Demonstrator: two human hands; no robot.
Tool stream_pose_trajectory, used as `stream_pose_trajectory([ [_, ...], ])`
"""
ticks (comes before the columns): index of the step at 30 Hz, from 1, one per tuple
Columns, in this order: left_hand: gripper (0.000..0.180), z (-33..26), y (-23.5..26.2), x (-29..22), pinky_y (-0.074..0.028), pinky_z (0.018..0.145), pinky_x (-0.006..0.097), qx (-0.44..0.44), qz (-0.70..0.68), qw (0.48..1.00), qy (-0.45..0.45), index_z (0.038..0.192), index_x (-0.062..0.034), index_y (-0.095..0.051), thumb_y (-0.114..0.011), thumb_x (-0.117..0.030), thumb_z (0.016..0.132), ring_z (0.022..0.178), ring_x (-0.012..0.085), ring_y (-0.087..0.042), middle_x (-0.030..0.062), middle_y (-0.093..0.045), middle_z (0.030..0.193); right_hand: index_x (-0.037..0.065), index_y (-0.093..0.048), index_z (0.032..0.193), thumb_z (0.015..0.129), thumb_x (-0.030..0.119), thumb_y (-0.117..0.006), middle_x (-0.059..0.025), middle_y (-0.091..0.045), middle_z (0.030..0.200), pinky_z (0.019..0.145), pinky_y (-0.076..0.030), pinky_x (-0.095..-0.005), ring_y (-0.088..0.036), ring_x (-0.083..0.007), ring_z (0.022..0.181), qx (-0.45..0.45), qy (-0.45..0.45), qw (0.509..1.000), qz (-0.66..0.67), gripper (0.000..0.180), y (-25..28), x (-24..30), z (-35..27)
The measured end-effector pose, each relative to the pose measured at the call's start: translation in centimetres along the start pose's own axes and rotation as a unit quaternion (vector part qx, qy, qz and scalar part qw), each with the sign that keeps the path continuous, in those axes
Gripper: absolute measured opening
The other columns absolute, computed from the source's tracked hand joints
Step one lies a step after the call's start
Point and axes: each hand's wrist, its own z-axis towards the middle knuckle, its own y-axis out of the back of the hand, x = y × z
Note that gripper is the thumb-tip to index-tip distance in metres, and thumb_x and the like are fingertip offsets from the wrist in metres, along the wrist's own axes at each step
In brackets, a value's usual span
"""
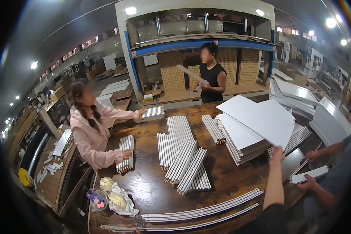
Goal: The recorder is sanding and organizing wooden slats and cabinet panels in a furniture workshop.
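My right hand point(277, 154) reaches up from the lower edge in a black sleeve and grips the near corner of a large white panel point(261, 117). That panel lies tilted on top of a stack of white panels point(238, 146) on the dark wooden table point(152, 187). Only the fingertips of my left hand point(126, 227) show at the bottom edge. They rest on a long white strip point(175, 226) near the table's front edge; I cannot see whether they grip it.
Bundles of short white slats point(183, 156) cover the table's middle, and more long strips point(206, 208) lie in front. A person in pink point(91, 132) holds slat bundles at left. A person in black stands behind the table. A person in grey at right holds a small white panel point(310, 174). Crumpled wrapping point(119, 199) lies front left.
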Motion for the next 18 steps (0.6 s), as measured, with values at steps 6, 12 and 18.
stream_pose_trajectory([
  [6,0.069,-8.7,-0.4,13.0,-0.053,0.088,0.034,0.016,-0.121,0.933,0.337,0.153,-0.0049,-0.034,-0.073,-0.012,0.096,0.11,0.0225,-0.058,0.0131,-0.054,0.138,0.018,-0.051,0.146,0.09,0.068,-0.052,-0.0053,-0.063,0.126,0.089,-0.05,-0.0464,-0.06,-0.0259,0.118,0.136,-0.253,0.937,0.197,0.075,1.7,6.3,-23.4],
  [12,0.07,-4.3,-0.1,6.8,-0.053,0.09,0.039,0.081,0.019,0.994,0.077,0.157,-0.008,-0.03,-0.068,-0.023,0.1,0.116,0.0243,-0.055,0.0127,-0.053,0.141,0.015,-0.058,0.135,0.093,0.043,-0.063,-0.0044,-0.066,0.129,0.095,-0.054,-0.0411,-0.064,-0.0264,0.118,0.089,-0.19,0.962,0.177,0.051,2.3,4.4,-18.4],
  [18,0.036,-3.1,0.8,1.2,-0.038,0.102,0.041,-0.026,-0.112,0.988,0.104,0.121,-0.0019,-0.044,-0.066,-0.021,0.101,0.108,0.0248,-0.047,0.0119,-0.045,0.117,0.011,-0.057,0.136,0.097,0.055,-0.052,-0.0053,-0.063,0.131,0.1,-0.046,-0.0435,-0.056,-0.0239,0.125,0.14,-0.212,0.947,0.196,0.059,3.6,4.9,-31.8],
])
